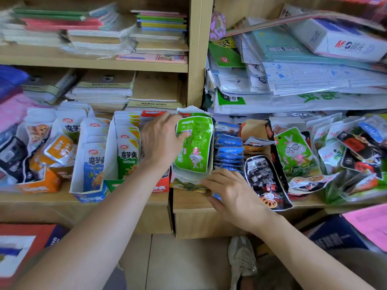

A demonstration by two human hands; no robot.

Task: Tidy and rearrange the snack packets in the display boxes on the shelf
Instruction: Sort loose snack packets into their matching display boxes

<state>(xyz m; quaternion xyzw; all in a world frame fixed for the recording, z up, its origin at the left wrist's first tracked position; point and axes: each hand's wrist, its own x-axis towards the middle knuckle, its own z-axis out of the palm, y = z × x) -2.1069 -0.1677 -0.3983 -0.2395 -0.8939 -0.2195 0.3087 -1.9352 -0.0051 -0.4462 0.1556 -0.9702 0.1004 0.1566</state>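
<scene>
Gripping the green snack packet (194,147), the left hand (161,141) has its thumb curled onto the printed face, with the other fingers reaching behind the packet. The packet stands upright in a torn display box (186,182) just right of that hand. The right hand (234,191) lies below the packet with its fingers fairly straight. Its fingertips touch the box's front wall, and it holds nothing. Blue packets (229,147) stand directly above the right hand. A black packet (263,178) lies just to its right. White-and-green packets (127,149) stand just left of the left hand.
</scene>
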